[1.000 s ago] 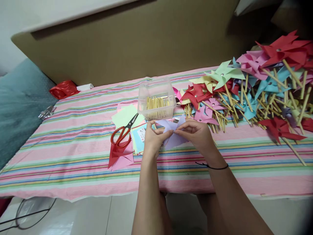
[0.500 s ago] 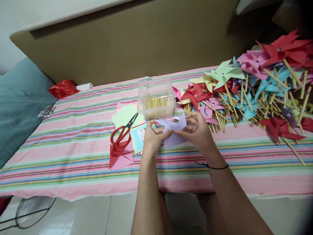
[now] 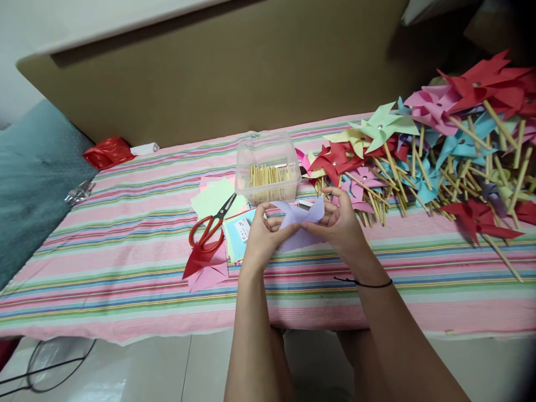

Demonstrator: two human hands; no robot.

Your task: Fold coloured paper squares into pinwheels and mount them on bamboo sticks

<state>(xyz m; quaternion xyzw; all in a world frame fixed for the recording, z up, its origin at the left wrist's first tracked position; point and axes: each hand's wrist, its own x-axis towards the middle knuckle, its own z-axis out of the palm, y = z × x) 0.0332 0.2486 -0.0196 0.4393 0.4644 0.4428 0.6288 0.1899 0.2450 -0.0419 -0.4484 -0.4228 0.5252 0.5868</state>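
Got a clear plastic box (image 3: 268, 145) on the striped cloth (image 3: 125, 251), with a bunch of short tan sticks (image 3: 268, 176) lying side by side in it and a big pile of colorful pinwheels (image 3: 379, 131) just to its right. Left hand (image 3: 263, 239) and right hand (image 3: 344, 228) are both pinching one lilac paper pinwheel (image 3: 300, 239) near the box, thumbs almost meeting at its middle. There's also a red plastic bag (image 3: 109, 154) far left, can't tell what's inside.

Striped cloth (image 3: 125, 240) is carrying 1 clear box (image 3: 266, 151) in the far middle. Pinwheels (image 3: 424, 181) are lying on the right, paper (image 3: 209, 196) is lying left of the box, and 1 red bag (image 3: 108, 153) is sitting far left.
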